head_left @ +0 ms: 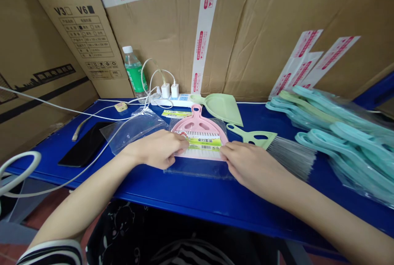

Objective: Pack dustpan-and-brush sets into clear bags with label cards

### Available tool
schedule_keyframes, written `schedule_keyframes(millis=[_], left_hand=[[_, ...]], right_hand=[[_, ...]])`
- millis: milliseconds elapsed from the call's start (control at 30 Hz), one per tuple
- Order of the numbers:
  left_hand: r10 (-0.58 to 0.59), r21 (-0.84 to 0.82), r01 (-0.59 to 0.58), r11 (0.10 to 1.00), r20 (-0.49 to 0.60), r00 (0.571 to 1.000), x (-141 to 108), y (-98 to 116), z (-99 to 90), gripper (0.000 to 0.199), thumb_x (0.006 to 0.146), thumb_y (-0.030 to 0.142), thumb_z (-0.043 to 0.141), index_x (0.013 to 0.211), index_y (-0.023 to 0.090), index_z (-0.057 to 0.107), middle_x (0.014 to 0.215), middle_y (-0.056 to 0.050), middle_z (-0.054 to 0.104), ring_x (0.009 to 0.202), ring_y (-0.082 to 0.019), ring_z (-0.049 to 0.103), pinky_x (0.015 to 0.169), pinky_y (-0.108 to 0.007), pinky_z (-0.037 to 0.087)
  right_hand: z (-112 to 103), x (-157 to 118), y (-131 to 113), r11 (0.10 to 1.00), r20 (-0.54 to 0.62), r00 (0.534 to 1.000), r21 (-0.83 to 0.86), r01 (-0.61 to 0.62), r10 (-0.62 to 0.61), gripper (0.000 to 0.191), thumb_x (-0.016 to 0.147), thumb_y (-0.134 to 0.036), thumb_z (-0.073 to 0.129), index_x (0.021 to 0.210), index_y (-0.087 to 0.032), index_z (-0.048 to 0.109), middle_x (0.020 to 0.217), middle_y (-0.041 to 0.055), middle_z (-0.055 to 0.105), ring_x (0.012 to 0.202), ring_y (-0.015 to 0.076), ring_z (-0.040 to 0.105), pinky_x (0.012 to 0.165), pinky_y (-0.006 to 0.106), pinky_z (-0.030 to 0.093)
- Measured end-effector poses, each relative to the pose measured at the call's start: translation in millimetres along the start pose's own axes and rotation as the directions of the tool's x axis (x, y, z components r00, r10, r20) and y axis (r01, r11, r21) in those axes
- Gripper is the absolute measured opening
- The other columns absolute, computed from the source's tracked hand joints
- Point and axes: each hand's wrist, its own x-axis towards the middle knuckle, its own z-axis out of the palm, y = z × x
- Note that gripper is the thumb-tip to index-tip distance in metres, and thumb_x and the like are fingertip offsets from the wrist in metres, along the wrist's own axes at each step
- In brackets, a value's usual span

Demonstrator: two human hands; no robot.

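A pink dustpan (197, 122) lies flat on the blue table in a clear plastic bag (200, 170), handle pointing away from me. Pale bristles show on it, partly covered by a yellow-green and white label card (205, 141). My left hand (160, 149) is closed at the left side of the bagged dustpan, knuckles up by the card's left end. At the opposite side, my right hand (248, 164) pinches near the card's right end. Whether the fingertips grip the bag, the card or the pan's rim is hidden.
Behind lie a green dustpan (224, 107) and a second label card (175, 113). A green brush (255, 135) is at right, beside bagged teal sets (347, 142). At left are an empty bag (138, 127), phone (83, 144), bottle (135, 72), cables and a power strip (181, 100).
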Motion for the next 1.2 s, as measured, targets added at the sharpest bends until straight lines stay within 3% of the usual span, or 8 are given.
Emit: schedule_keyframes(millis=[233, 767, 1067, 1200], left_hand=[[0.009, -0.010, -0.009, 1.000, 0.062, 0.998, -0.6, -1.9, 0.1, 0.023, 0.059, 0.001, 0.048, 0.067, 0.021, 0.039, 0.071, 0.001, 0.055, 0.064, -0.016, 0.051, 0.056, -0.028, 0.033], [-0.008, -0.024, 0.010, 1.000, 0.099, 0.995, -0.5, -0.7, -1.2, 0.022, 0.058, 0.002, 0.048, 0.065, 0.020, 0.039, 0.072, 0.000, 0.056, 0.064, -0.015, 0.050, 0.057, -0.029, 0.032], [-0.002, -0.038, 0.004, 0.999, 0.066, 0.998, -1.6, -0.7, 0.5, 0.016, 0.061, 0.005, 0.049, 0.066, 0.020, 0.047, 0.070, 0.000, 0.058, 0.063, -0.015, 0.051, 0.058, -0.028, 0.034], [0.000, -0.036, 0.001, 0.999, 0.024, 1.000, -1.2, -1.1, 1.4, 0.009, 0.075, 0.013, 0.055, 0.069, 0.019, 0.053, 0.069, 0.001, 0.061, 0.060, -0.014, 0.052, 0.056, -0.027, 0.034]], right_hand=[[-0.1, -0.3, 2.7, 1.000, -0.018, 1.000, 0.031, -0.002, 0.003, 0.015, 0.078, -0.004, 0.056, 0.074, -0.017, 0.062, 0.076, 0.0055, 0.069, 0.069, 0.0200, 0.066, 0.059, 0.029, 0.041], [-15.1, 0.5, 7.9, 0.990, 0.222, 0.972, 0.097, -0.098, 0.075, 0.019, 0.084, -0.006, 0.048, 0.073, -0.019, 0.057, 0.080, 0.0043, 0.070, 0.070, 0.0189, 0.065, 0.057, 0.028, 0.035], [-7.6, -0.4, 13.0, 0.990, 0.163, 0.985, 0.118, -0.076, 0.056, 0.024, 0.089, -0.013, 0.043, 0.069, -0.020, 0.053, 0.075, 0.0041, 0.068, 0.065, 0.0181, 0.063, 0.054, 0.028, 0.033], [-5.7, 1.6, 11.3, 0.993, 0.147, 0.987, 0.093, -0.075, 0.060, 0.027, 0.093, -0.018, 0.041, 0.071, -0.019, 0.057, 0.077, 0.0047, 0.071, 0.068, 0.0197, 0.066, 0.054, 0.029, 0.035]])
